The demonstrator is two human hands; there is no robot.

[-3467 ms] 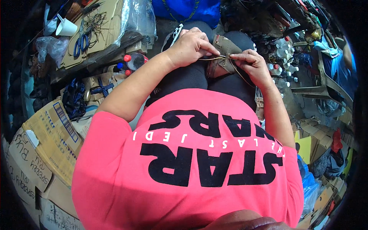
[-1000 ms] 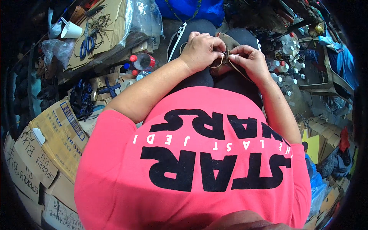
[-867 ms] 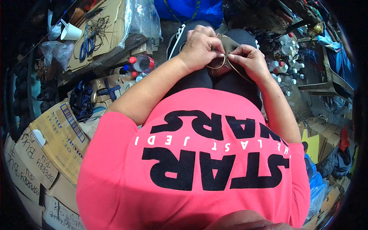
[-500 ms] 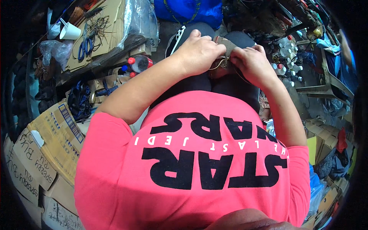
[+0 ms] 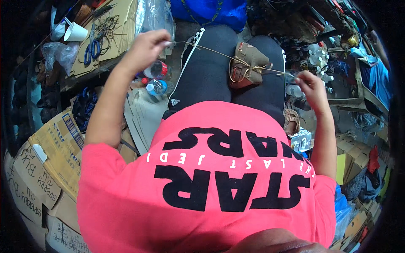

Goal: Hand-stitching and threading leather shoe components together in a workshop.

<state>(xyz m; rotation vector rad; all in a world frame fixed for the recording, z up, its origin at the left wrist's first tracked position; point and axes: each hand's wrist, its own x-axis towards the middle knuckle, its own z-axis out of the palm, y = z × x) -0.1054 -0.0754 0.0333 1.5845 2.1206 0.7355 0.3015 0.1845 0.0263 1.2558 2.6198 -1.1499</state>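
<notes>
A brown leather shoe [image 5: 249,57] rests on my thighs, which are in black trousers. Its thin tan lace [image 5: 211,49] is crossed over the front and stretched out to both sides. My left hand [image 5: 148,47], raised to the left of my legs, pinches one end of the lace between thumb and fingers. On the other side, my right hand [image 5: 313,89] is closed near the other end, just past my right thigh. That end is thin and partly blurred at the fingertips. Some loops of lace lie loose on the shoe.
Blue-handled scissors [image 5: 92,51], cut lace scraps [image 5: 107,28] and a white cup [image 5: 76,32] lie on cardboard at the upper left. Plastic bottles [image 5: 157,78] stand beside my left leg, more at the right. Cardboard boxes [image 5: 57,147] fill the lower left. A blue bag [image 5: 209,10] sits ahead.
Both hands have moved apart from over the shoe, left hand to the left and right hand to the right and nearer. The lace is now drawn out between them, and the shoe is uncovered.
</notes>
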